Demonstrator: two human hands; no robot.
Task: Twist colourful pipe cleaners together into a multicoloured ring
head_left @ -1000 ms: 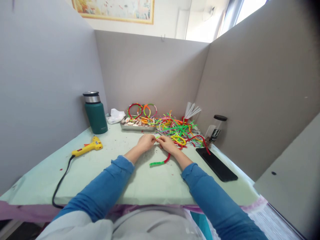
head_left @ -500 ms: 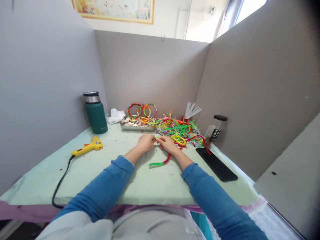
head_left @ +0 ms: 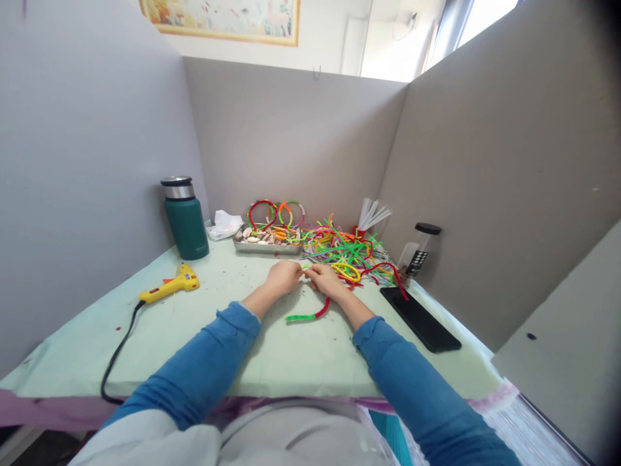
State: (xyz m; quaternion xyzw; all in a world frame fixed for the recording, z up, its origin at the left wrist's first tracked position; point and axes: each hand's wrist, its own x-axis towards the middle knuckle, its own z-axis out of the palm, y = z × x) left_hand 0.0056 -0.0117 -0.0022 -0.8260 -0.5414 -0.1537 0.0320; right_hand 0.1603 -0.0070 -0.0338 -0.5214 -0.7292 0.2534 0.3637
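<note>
My table (head_left: 165, 330), covered with a pale green cloth (head_left: 301, 362), carries a green bottle (head_left: 187, 226) and a yellow glue gun (head_left: 169, 286) on my left, a metal tray (head_left: 266, 248) and heaped pipe cleaners (head_left: 334, 247) toward the back, and a black phone (head_left: 421, 320) on my right.

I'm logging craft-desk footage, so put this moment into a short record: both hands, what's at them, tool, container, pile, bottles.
Left hand: pinching at a small orange bit, mostly hidden
Right hand: pinching at that same bit
Below right hand: red strip with green end
Tool: yellow glue gun, corded, left of both hands
Container: metal tray of mixed pieces
Pile: coloured fuzzy sticks, right of the tray
Bottles: teal bottle left, clear bottle right
</note>
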